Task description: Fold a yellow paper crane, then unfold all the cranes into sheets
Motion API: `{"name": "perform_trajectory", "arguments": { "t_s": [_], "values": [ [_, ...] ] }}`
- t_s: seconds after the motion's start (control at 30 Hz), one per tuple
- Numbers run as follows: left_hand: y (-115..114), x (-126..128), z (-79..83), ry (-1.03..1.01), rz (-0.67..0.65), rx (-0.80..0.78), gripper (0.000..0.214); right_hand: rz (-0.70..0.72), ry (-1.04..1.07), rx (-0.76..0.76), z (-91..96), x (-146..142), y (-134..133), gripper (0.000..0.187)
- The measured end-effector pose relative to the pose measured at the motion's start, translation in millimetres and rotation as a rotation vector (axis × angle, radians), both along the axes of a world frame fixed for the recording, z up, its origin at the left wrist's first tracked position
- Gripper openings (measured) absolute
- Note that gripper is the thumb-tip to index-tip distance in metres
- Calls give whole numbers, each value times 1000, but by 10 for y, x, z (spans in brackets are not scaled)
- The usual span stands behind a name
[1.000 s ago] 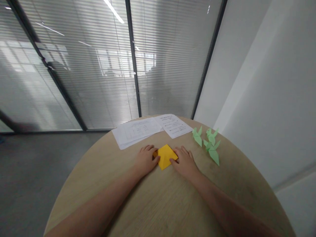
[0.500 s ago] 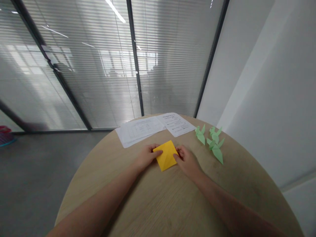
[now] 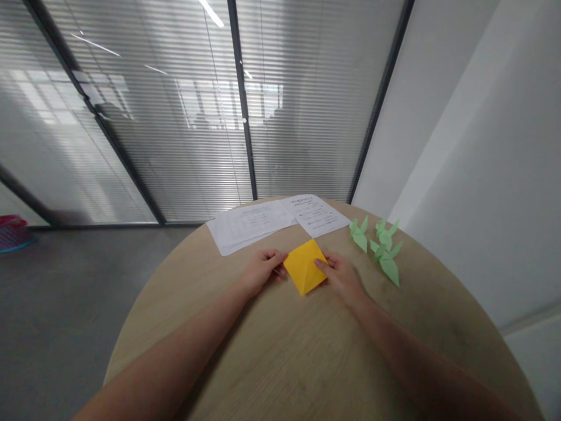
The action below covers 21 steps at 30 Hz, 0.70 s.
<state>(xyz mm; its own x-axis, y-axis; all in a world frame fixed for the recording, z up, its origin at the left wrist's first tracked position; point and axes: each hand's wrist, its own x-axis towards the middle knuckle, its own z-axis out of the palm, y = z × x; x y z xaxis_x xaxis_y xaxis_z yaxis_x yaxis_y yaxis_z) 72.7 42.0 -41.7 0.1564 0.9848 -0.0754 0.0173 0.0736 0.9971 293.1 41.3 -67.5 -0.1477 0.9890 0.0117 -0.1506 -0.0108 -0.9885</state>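
A folded square of yellow origami paper (image 3: 302, 266) is held just over the table, turned so that one corner points towards me. Crease lines run across its face. My right hand (image 3: 344, 278) grips its right side, thumb on top and fingers underneath. At the left corner, my left hand (image 3: 263, 271) pinches the edge between thumb and fingertips; the fingers below are partly hidden. Three folded green paper cranes (image 3: 388, 263) lie to the right of my right hand.
Printed white sheets (image 3: 252, 223) overlap near the far edge of the round wooden table (image 3: 272, 362). Behind stands a glass partition with blinds (image 3: 197, 164), with a white wall (image 3: 482, 193) at right. A pink and blue basket (image 3: 16, 234) sits on the floor at far left.
The yellow paper has turned slightly and shifted right. My left thumb has slid from its face out to the left corner, while my right thumb reaches further onto it.
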Motion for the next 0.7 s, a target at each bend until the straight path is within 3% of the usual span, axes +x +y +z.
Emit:
{"name": "perform_trajectory", "arguments": {
  "t_s": [0.37,0.6,0.7],
  "values": [
    [3,10,0,-106,63,22,44,-144,181,-3,-49,29,90,37],
    [-59,9,38,247,-144,122,51,-87,-38,24,-53,14,53,33],
    [-50,10,40,311,-119,107,51,-85,-23,13,-39,7,47,36]
  ]
}}
